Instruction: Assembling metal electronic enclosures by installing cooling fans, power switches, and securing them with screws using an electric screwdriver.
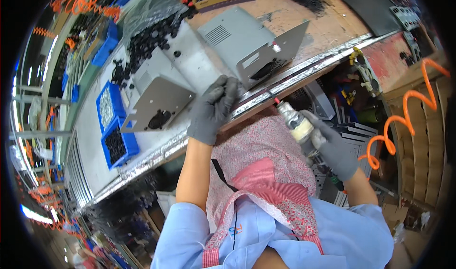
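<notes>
My left hand [213, 110], in a dark grey glove, is over the bench's front edge with its fingers curled together. Anything pinched in them is too small or hidden to make out. Just right of it stands a grey sheet-metal housing [232, 29] with vent slots and a raised, cut-out end plate. A second grey metal housing [161, 102], with a round black fitting, sits to the left. My gloved right hand [339, 150] is wrapped round a power screwdriver [301, 126] bound with pale tape. Its bit points up and left towards the bench edge, apart from both housings.
Small black parts [149, 38] lie heaped behind the left housing. Two blue bins [121, 160] of small parts stand at the left. A cardboard box [227, 2] is at the back. An orange coiled hose [411, 110] hangs at the right, above stacked metal panels [354, 143].
</notes>
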{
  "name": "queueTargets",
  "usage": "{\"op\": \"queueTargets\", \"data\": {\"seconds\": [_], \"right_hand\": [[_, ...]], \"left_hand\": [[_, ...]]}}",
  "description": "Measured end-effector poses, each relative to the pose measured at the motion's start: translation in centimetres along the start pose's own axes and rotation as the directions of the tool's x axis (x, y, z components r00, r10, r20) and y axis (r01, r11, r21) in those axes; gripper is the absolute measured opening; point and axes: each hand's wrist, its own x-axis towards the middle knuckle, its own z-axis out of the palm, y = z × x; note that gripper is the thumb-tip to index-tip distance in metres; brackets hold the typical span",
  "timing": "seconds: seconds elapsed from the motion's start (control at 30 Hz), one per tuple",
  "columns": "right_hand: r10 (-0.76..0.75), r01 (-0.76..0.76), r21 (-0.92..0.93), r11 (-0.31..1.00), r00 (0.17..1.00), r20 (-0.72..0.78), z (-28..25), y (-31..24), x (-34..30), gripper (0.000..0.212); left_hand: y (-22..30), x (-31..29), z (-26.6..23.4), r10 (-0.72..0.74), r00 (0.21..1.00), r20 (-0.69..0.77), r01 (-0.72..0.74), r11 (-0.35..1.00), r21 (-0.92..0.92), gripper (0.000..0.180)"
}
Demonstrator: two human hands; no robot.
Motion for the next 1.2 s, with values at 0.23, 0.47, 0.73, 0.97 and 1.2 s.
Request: {"op": "queueTargets", "data": {"seconds": [0.23, 0.47, 0.73, 0.97, 1.2], "right_hand": [[-0.1, 0.117, -0.093, 0.989, 0.98, 0.172, 3.8, 1.9, 1.1, 0.053], [-0.198, 0.219, -0.111, 0.969, 0.964, 0.176, 5.0, 1.8, 2.3, 0.054], [-0.178, 0.191, -0.078, 0.978, 0.972, 0.154, 5.2, 2.1, 2.5, 0.053], [-0.104, 0.11, -0.03, 0.993, 0.982, 0.155, 5.3, 1.1, 2.2, 0.053], [-0.134, 0.14, -0.035, 0.989, 0.981, 0.137, 5.2, 1.3, 2.2, 0.052]], "left_hand": [[-1.2, -2.8, -3.0, -0.086, 0.97, 0.229, 0.083, 0.996, 0.023, 0.024], [-1.5, -3.7, -2.1, 0.101, 0.988, 0.116, -0.127, 0.961, 0.246, 0.041], [-1.2, -4.6, -1.3, 0.01, 0.972, 0.234, -0.093, 0.934, 0.345, 0.05], [-1.1, -4.3, -0.2, 0.124, 0.982, 0.14, -0.172, 0.892, 0.418, 0.043], [-1.5, -4.4, -0.1, 0.078, 0.988, 0.134, -0.126, 0.908, 0.399, 0.032]]}}
